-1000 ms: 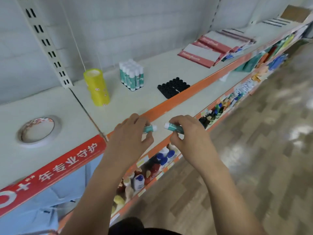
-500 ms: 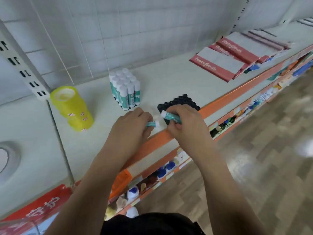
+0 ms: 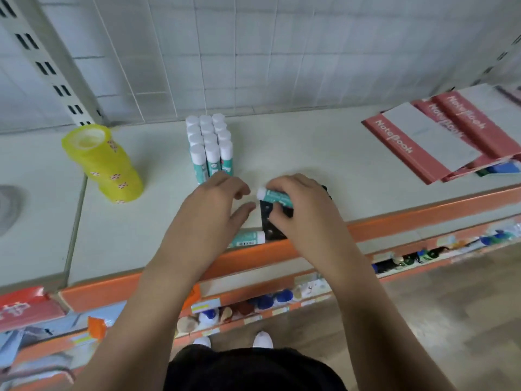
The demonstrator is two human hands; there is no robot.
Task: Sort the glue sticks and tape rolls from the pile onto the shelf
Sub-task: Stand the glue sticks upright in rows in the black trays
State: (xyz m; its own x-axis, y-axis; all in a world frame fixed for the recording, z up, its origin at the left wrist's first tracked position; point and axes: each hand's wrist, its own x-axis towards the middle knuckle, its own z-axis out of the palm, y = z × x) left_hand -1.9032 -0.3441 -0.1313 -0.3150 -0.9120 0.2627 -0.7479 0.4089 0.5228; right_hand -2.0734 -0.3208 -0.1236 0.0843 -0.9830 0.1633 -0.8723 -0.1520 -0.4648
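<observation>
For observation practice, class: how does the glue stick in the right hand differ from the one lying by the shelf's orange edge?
The held glue stick is gripped by the right hand above the black tray; the lying glue stick rests on the shelf, partly under the left hand. The held one's cap points left; the lying one's points right. Both have teal labels and white caps.

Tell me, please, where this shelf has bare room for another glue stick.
Bare patches: between the yellow tape stack and the standing glue sticks; wider, between those sticks and the notebooks. Crowded at the front, around the black tray and the lying glue stick.
</observation>
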